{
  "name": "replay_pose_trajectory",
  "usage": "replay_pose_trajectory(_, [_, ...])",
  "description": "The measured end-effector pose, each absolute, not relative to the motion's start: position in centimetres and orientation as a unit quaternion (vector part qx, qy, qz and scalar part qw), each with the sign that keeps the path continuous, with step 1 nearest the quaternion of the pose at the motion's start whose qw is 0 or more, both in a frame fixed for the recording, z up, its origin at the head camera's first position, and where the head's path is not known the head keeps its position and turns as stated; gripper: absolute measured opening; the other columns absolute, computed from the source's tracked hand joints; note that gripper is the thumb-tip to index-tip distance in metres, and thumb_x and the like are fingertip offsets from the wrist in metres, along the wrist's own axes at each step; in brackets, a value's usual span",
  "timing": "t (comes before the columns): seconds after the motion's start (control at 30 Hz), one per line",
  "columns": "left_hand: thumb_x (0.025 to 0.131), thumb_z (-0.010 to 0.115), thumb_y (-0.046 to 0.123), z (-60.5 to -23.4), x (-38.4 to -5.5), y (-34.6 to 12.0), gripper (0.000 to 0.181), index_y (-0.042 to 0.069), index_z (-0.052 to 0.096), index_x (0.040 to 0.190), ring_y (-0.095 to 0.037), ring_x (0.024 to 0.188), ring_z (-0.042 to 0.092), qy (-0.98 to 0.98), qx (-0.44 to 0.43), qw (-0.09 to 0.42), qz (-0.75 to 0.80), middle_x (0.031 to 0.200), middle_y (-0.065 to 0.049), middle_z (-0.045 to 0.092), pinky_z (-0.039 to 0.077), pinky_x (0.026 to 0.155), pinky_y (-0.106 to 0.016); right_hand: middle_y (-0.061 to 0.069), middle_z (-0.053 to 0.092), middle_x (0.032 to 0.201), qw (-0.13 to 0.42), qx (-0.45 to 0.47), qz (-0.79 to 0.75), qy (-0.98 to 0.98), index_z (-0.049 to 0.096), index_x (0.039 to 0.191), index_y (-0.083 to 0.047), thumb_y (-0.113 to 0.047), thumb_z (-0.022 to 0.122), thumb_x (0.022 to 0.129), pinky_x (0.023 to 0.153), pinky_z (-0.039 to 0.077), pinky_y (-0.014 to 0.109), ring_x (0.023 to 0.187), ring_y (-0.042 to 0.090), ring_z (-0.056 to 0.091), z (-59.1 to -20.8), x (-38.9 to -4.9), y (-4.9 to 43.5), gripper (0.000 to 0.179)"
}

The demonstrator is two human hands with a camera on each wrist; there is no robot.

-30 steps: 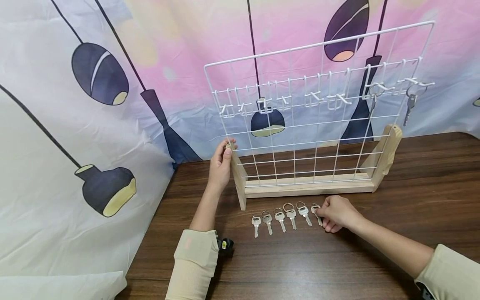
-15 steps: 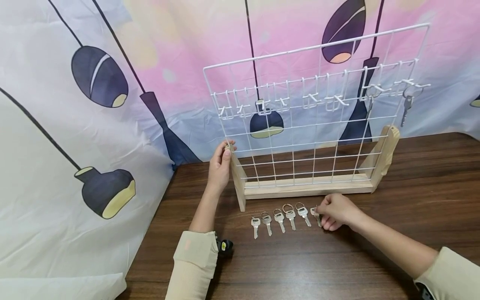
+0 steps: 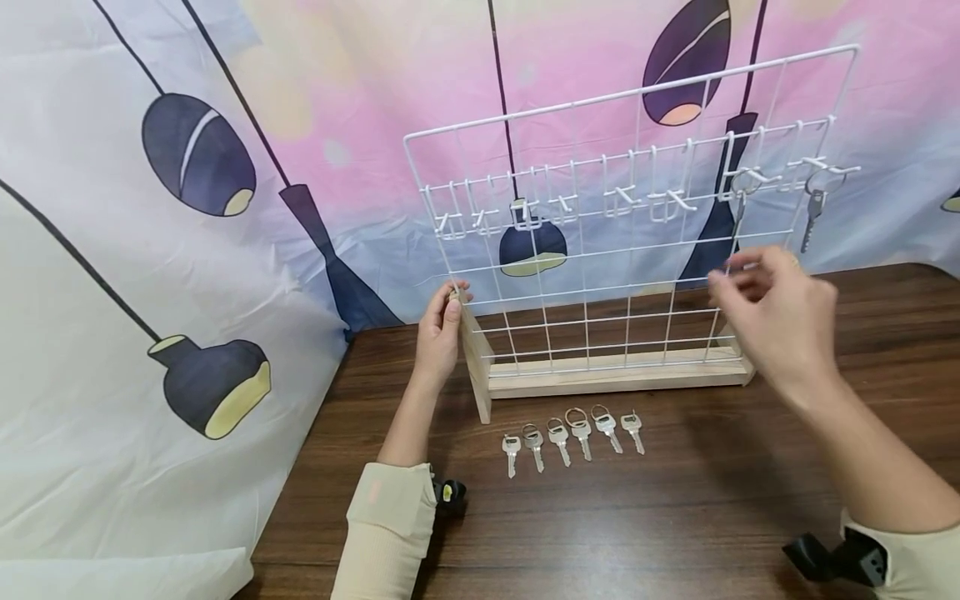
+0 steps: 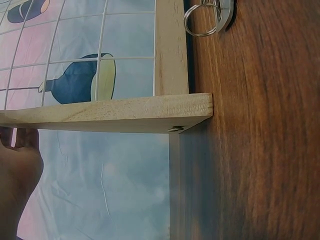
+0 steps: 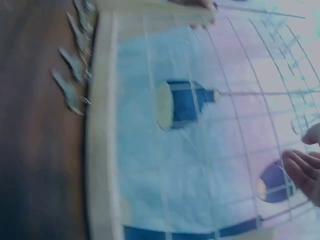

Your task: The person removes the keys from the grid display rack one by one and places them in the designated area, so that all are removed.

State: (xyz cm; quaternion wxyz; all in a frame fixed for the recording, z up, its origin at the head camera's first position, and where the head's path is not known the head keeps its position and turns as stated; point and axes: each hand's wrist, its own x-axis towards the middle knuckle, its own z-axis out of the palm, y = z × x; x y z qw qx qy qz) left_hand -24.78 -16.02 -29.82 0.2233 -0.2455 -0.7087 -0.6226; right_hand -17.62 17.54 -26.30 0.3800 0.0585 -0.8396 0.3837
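A white wire grid rack [image 3: 587, 319] on a wooden stand [image 3: 622, 377] faces me. My left hand [image 3: 438, 333] grips the top of its left wooden upright [image 3: 475, 354], thumb in front; the left wrist view shows this upright [image 4: 120, 111] from the side. My right hand [image 3: 787, 321] is raised in front of the rack's right end, fingers loosely bent; no object shows between them. It hides the right upright. Several keys [image 3: 581, 440] with rings lie in a row before the stand. One key [image 3: 812, 218] hangs from the far-right hook, another [image 3: 741, 208] from the hook beside it.
Several white double hooks [image 3: 620, 198] line the grid's upper part, those left of the two hanging keys bare. A printed cloth [image 3: 337, 250] hangs behind and left of the brown table [image 3: 570, 533]. A black wrist camera [image 3: 840, 560] sits at the right sleeve.
My right hand has let go of the rightmost key in the row and risen up and right toward the hanging keys. That key stays on the table. My left hand keeps its grip.
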Motion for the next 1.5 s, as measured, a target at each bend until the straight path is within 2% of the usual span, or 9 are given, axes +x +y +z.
replay_pose_trajectory(0.17, [0.098, 0.034, -0.003, -30.8, -25.8, -16.5, 0.029, -0.013, 0.043, 0.124, -0.04, 0.114, 0.047, -0.708, -0.243, 0.23, -0.622, 0.125, -0.031, 0.046, 0.037, 0.093, -0.029, 0.02, 0.068, 0.083, 0.508, 0.049, 0.325, -0.796, 0.059, 0.104, 0.006, -0.014, 0.061, 0.085, 0.06, 0.026, 0.014, 0.067, -0.033, 0.031, -24.5, -18.6, 18.3, 0.027])
replay_pose_trajectory(0.4, [0.099, 0.035, 0.003, -31.1, -25.9, -16.6, 0.03, -0.01, 0.044, 0.125, -0.038, 0.114, 0.047, -0.71, -0.253, 0.239, -0.612, 0.125, -0.027, 0.048, 0.036, 0.094, -0.031, 0.021, 0.067, 0.086, 0.501, 0.052, 0.293, -0.813, 0.057, 0.107, 0.007, -0.017, 0.06, 0.088, 0.06, 0.033, 0.033, 0.069, 0.033, 0.064, -23.5, -19.9, 18.1, 0.031])
replay_pose_trajectory(0.63, [0.1, 0.037, 0.008, -31.3, -25.8, -16.7, 0.032, -0.011, 0.043, 0.125, -0.033, 0.113, 0.048, -0.708, -0.25, 0.24, -0.615, 0.124, -0.029, 0.047, 0.037, 0.092, -0.028, 0.023, 0.067, 0.082, 0.511, 0.046, 0.29, -0.808, 0.061, 0.102, 0.009, -0.015, 0.058, 0.088, 0.059, 0.036, 0.04, 0.067, 0.039, 0.063, -23.4, -20.8, 17.8, 0.028])
replay_pose_trajectory(0.7, [0.099, 0.037, 0.006, -31.3, -25.9, -16.7, 0.031, -0.011, 0.043, 0.124, -0.033, 0.112, 0.049, -0.708, -0.251, 0.241, -0.615, 0.124, -0.03, 0.047, 0.037, 0.093, -0.029, 0.022, 0.067, 0.079, 0.523, 0.043, 0.291, -0.8, 0.063, 0.099, 0.009, -0.012, 0.056, 0.088, 0.059, 0.036, 0.041, 0.065, 0.038, 0.062, -23.4, -20.9, 17.8, 0.025])
replay_pose_trajectory(0.8, [0.099, 0.037, 0.004, -31.2, -25.9, -16.7, 0.03, -0.01, 0.044, 0.124, -0.031, 0.112, 0.049, -0.71, -0.25, 0.241, -0.613, 0.123, -0.029, 0.048, 0.037, 0.093, -0.029, 0.02, 0.066, 0.072, 0.539, 0.039, 0.299, -0.786, 0.066, 0.096, 0.007, -0.009, 0.053, 0.085, 0.057, 0.036, 0.036, 0.055, 0.009, 0.058, -23.4, -21.1, 17.9, 0.023])
replay_pose_trajectory(0.93, [0.099, 0.036, 0.004, -31.2, -25.8, -16.7, 0.03, -0.01, 0.044, 0.124, -0.032, 0.112, 0.049, -0.71, -0.25, 0.24, -0.613, 0.123, -0.029, 0.048, 0.037, 0.092, -0.028, 0.017, 0.066, 0.066, 0.542, 0.037, 0.305, -0.782, 0.068, 0.093, 0.005, -0.008, 0.052, 0.083, 0.055, 0.031, 0.03, 0.059, -0.025, 0.028, -23.4, -21.1, 18.0, 0.023])
replay_pose_trajectory(1.13, [0.099, 0.036, 0.004, -31.1, -25.9, -16.6, 0.03, -0.011, 0.043, 0.124, -0.035, 0.113, 0.048, -0.706, -0.254, 0.239, -0.617, 0.123, -0.03, 0.047, 0.037, 0.092, -0.028, 0.016, 0.065, 0.065, 0.541, 0.032, 0.303, -0.784, 0.069, 0.088, 0.005, -0.012, 0.054, 0.084, 0.054, 0.029, 0.033, 0.059, -0.027, 0.026, -23.2, -21.0, 17.9, 0.023])
replay_pose_trajectory(1.33, [0.098, 0.034, -0.001, -31.0, -26.0, -16.5, 0.029, -0.012, 0.044, 0.123, -0.035, 0.112, 0.048, -0.708, -0.249, 0.236, -0.617, 0.123, -0.029, 0.048, 0.037, 0.092, -0.028, 0.017, 0.068, 0.076, 0.548, 0.027, 0.313, -0.775, 0.069, 0.085, 0.005, -0.014, 0.056, 0.085, 0.061, 0.032, 0.019, 0.061, 0.013, 0.059, -23.2, -20.9, 17.9, 0.023])
replay_pose_trajectory(1.5, [0.097, 0.032, -0.007, -31.0, -26.2, -16.5, 0.028, -0.014, 0.043, 0.122, -0.04, 0.112, 0.046, -0.708, -0.251, 0.233, -0.618, 0.122, -0.032, 0.046, 0.037, 0.091, -0.028, 0.019, 0.067, 0.076, 0.551, 0.023, 0.355, -0.754, 0.069, 0.085, 0.006, -0.012, 0.057, 0.084, 0.064, 0.028, 0.001, 0.062, -0.02, 0.044, -23.3, -20.6, 17.9, 0.022])
